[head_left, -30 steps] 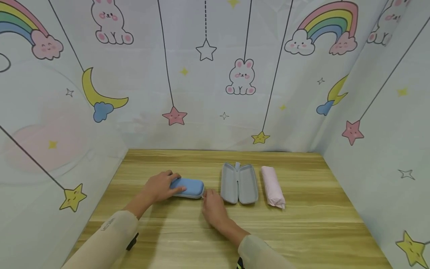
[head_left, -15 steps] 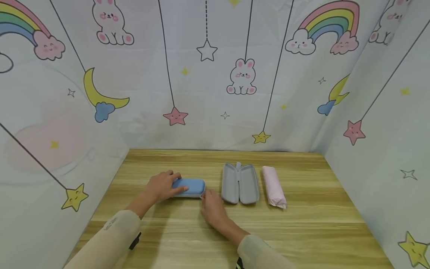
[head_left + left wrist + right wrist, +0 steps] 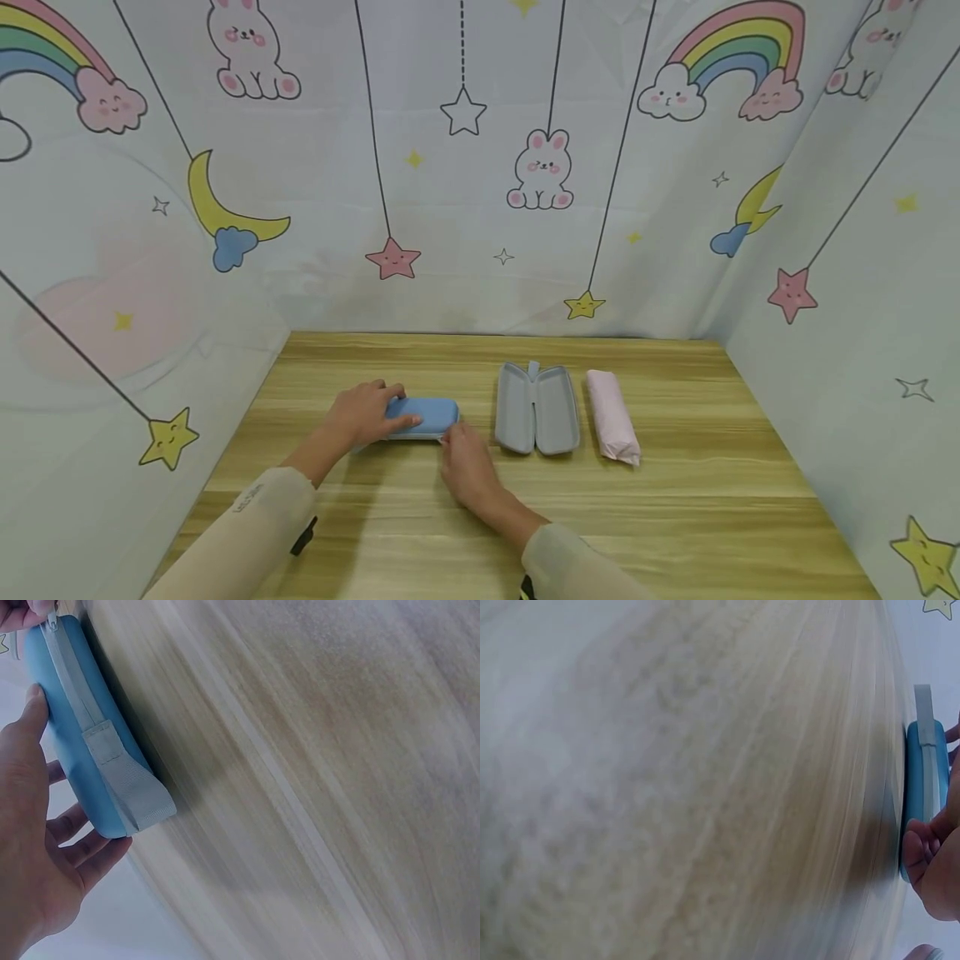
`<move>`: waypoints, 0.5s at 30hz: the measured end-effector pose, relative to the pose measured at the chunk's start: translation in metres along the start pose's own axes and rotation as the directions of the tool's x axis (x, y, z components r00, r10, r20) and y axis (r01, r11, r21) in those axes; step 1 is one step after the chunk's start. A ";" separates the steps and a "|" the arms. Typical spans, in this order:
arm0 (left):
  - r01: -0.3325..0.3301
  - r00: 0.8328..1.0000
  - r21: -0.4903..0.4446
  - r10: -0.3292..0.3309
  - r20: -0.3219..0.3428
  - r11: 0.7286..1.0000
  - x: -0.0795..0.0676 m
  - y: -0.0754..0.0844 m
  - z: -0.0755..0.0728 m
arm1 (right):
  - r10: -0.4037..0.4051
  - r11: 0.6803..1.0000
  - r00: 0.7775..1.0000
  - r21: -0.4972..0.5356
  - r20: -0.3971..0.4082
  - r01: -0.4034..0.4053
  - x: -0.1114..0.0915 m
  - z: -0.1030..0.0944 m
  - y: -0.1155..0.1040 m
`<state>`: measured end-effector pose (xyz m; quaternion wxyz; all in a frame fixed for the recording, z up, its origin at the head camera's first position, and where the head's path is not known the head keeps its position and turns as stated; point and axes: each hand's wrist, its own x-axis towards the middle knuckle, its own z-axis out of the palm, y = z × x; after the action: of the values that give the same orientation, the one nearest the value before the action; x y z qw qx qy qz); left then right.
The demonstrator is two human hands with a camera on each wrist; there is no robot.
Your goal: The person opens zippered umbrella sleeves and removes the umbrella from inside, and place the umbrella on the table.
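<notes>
A blue zip case (image 3: 431,411) lies on the wooden table, its light grey zip facing the person. My left hand (image 3: 365,414) grips its left end, thumb over the lid and fingers at the far side. In the left wrist view, a grey fabric loop (image 3: 135,780) sticks out by the zip's end. My right hand (image 3: 468,467) is at the front right corner, where its fingers pinch the metal zip pull (image 3: 52,621). From the right wrist view, those curled fingers (image 3: 919,851) overlap the case's zip side. The case appears closed along the visible zip.
Right of the blue case, an opened grey case (image 3: 555,410) lies with both shells up and a small tab at the back. Beside it is a pink wrapped bundle (image 3: 612,417). Printed fabric walls (image 3: 330,283) stand around the table's back and sides.
My right hand has slid left around the case's front right corner, along the zip side. My left hand keeps its grip on the left end, and the other objects stay put.
</notes>
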<state>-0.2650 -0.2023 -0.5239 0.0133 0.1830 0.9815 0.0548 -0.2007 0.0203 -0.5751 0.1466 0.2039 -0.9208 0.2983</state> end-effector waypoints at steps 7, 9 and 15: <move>0.006 1.000 -0.002 -0.006 -0.013 1.000 -0.002 0.001 -0.002 | 0.033 0.999 0.999 0.016 0.033 -0.034 0.002 0.000 -0.006; 0.011 1.000 0.002 -0.011 -0.009 1.000 -0.001 0.001 -0.002 | 0.036 0.999 0.999 0.015 0.035 -0.037 0.003 0.001 -0.008; 0.013 1.000 -0.002 -0.013 -0.004 1.000 0.000 0.003 -0.002 | 0.033 0.999 0.999 -0.007 0.028 -0.033 0.004 0.003 -0.010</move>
<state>-0.2641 -0.1994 -0.5215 0.0118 0.1765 0.9826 0.0559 -0.1996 0.0101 -0.5708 0.1294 0.1925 -0.9270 0.2947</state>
